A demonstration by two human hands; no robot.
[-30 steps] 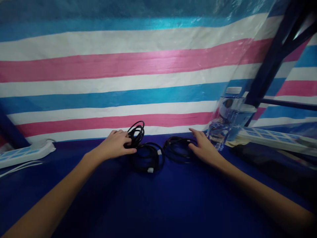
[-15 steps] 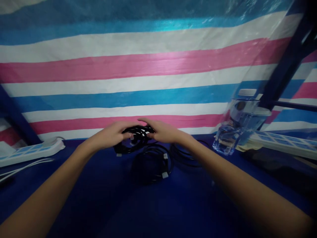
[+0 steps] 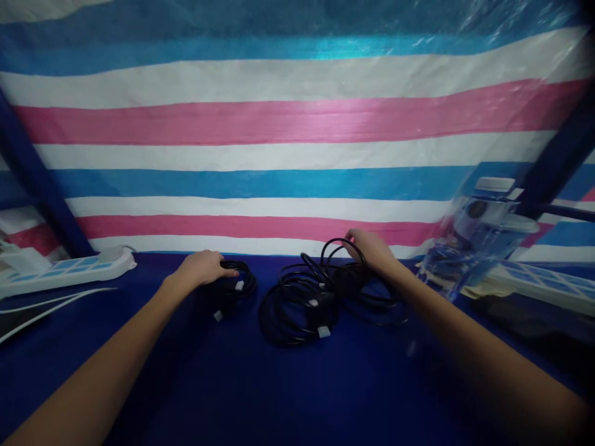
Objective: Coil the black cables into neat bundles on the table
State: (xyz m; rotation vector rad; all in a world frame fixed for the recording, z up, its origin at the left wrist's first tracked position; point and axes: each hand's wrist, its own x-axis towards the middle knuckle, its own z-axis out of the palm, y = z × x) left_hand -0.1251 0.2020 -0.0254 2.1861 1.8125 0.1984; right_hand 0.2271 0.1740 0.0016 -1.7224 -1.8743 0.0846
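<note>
Left hand grip: the left hand (image 3: 201, 268) lies palm down on a small coil of black cable (image 3: 235, 286), fingers curled over its far left edge; whether they close round the strands cannot be told.
Right hand grip: the right hand (image 3: 369, 249) reaches to the far side of a loose bundle of black cable (image 3: 353, 282), fingers bent about an upright loop at the bundle's top; a firm pinch cannot be confirmed.
Small coil: lies flat on the blue table cover (image 3: 260, 390), left of centre, with two pale plugs showing at its near right edge.
Loose bundle: lies right of centre, touching the right hand, its loops overlapping the large coil beside it.
Large coil (image 3: 292, 310): a wider ring of black cable between the two hands, nearer the viewer than either; a pale plug sits at its near edge. It stands apart from the small coil and tangles with the loose bundle.
Forearms: both run in from the near corners, bare, converging on the cables.
Left power strip (image 3: 65, 272): white with blue sockets, at the far left of the table, well apart from the left hand; white leads trail nearer from it.
Clear bottle (image 3: 469, 241): blurred, with a pale cap, at the far right, near the right hand.
Right power strip (image 3: 548, 282): lies beyond the bottle at the right edge.
Backdrop: a striped tarpaulin (image 3: 288, 118) in blue, white and pink hangs behind the table.
</note>
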